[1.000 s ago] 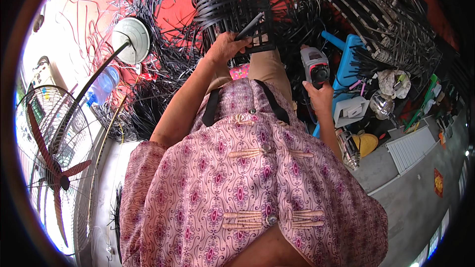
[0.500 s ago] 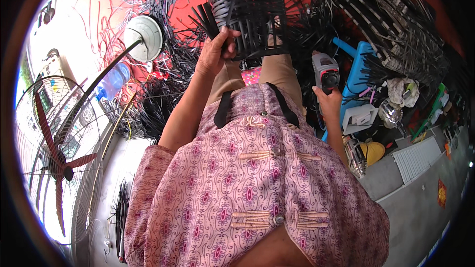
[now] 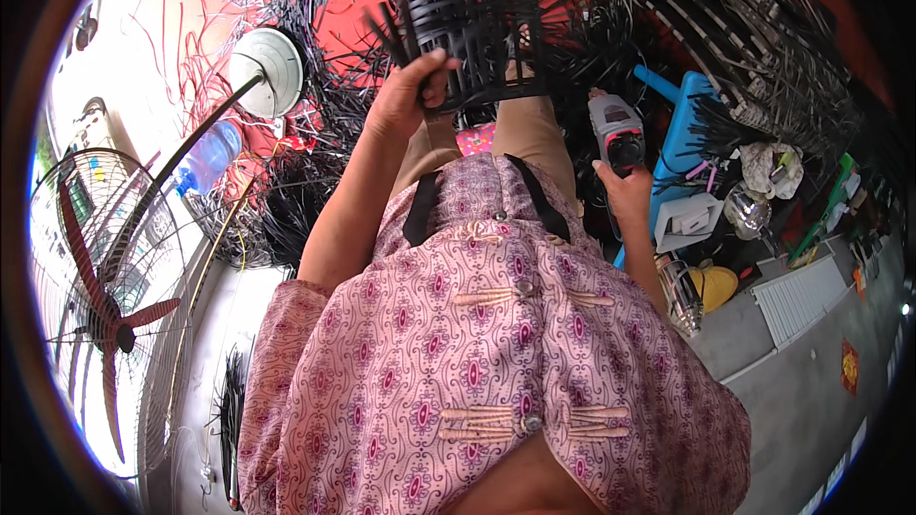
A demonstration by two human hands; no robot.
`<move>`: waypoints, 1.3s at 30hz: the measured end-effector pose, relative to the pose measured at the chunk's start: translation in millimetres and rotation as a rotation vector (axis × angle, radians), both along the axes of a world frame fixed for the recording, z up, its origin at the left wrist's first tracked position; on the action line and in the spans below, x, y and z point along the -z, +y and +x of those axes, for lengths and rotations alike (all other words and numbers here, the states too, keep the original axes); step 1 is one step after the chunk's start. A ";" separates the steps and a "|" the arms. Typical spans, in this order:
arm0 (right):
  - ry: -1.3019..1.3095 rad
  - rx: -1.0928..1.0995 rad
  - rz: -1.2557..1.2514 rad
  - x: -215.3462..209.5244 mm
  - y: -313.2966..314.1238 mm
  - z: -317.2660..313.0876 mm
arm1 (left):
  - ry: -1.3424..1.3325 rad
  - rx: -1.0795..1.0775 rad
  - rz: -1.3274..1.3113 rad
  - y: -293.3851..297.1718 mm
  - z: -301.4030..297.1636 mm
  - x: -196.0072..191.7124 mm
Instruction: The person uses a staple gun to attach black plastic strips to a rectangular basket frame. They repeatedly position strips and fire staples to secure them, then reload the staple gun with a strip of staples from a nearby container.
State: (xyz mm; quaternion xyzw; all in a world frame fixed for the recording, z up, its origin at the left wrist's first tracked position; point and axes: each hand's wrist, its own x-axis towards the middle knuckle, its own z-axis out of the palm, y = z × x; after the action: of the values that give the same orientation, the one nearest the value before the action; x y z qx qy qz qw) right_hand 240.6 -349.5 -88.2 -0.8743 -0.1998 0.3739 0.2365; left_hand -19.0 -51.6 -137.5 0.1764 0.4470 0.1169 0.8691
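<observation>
Between my knees stands a black basket [image 3: 469, 14] woven from flat plastic strips, its near edge above my lap. My left hand [image 3: 408, 95] is closed at the basket's near left side. It grips a small bundle of black strips [image 3: 386, 36], whose free ends fan upward and are blurred. The thumb points toward the basket. To the right of my leg, my right hand [image 3: 628, 193] is wrapped round the handle end of a grey power tool [image 3: 615, 124] with red and black parts. The tool's front points away from me, apart from the basket. Its exact kind is unclear.
Loose black strips [image 3: 310, 14] litter the red floor. A standing fan [image 3: 119, 324] is at the left, near a plastic water bottle [image 3: 212, 154]. On the right are a blue stool [image 3: 682, 143], a large strip bundle [image 3: 754, 48] and a white tray [image 3: 689, 219].
The whole view has shifted slightly. The strips in my left hand have swung and now blur, while that hand keeps its place by the basket. My right hand still holds the power tool.
</observation>
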 end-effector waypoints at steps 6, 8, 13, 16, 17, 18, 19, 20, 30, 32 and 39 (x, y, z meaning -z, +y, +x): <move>0.019 -0.041 0.055 -11.9 7.1 -1.3 | 0.418 0.384 0.542 -29.3 48.7 9.4; 0.057 -0.031 0.090 -13.3 8.9 -2.9 | 0.524 0.430 0.640 -39.5 53.8 20.1; -0.013 -0.165 0.134 -16.7 11.8 -6.4 | 0.685 0.528 0.771 -52.0 57.1 29.3; -0.017 -0.240 0.109 -18.8 17.0 -5.3 | 0.703 0.546 0.785 -54.2 59.2 29.5; -0.020 -0.258 0.097 -17.5 18.4 -5.1 | 0.717 0.560 0.791 -54.5 60.3 29.3; -0.022 -0.274 0.086 -16.4 19.7 -6.3 | 0.732 0.575 0.797 -54.6 60.3 28.5; -0.013 -0.273 0.098 -16.2 21.5 -7.8 | 0.733 0.571 0.793 -54.8 60.3 27.3; -0.005 -0.273 0.109 -16.8 24.2 -9.1 | 0.734 0.567 0.788 -55.0 60.2 25.6; -0.037 -0.414 0.145 -17.3 48.7 -5.3 | 0.727 0.567 0.757 -56.4 59.1 27.2; -0.023 -0.420 0.136 -18.4 53.7 -5.4 | 0.732 0.561 0.773 -57.1 58.4 29.0; -0.003 -0.430 0.108 -15.0 59.7 -6.2 | 0.714 0.523 0.750 -60.0 55.4 37.7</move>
State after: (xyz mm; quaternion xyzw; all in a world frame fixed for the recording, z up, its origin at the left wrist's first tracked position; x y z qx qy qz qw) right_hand 234.4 -289.8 -73.2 -0.7982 -0.4019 0.4030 0.1975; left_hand 36.4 -111.6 -175.2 0.6053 0.5821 -0.0182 0.5426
